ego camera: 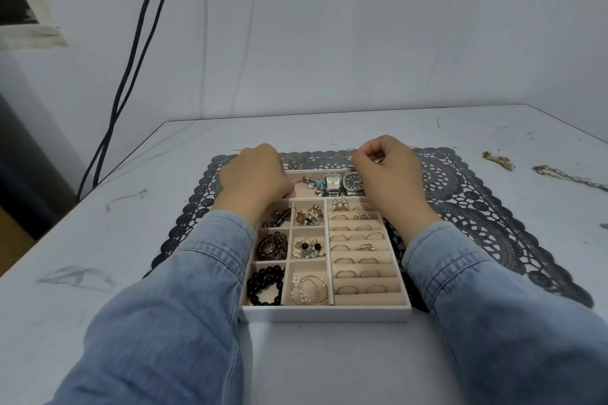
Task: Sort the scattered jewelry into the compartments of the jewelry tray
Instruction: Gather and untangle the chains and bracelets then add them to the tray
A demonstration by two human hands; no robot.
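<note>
With the right hand pinched on a thin wire-like piece and the left hand curled, grip hidden, over the white compartmented jewelry tray at 12 o'clock, the piece could snag the two silver wristwatches below.

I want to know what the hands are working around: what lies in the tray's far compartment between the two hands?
Head view: between the left hand and right hand lie a charm bracelet and two watches in the tray.
</note>
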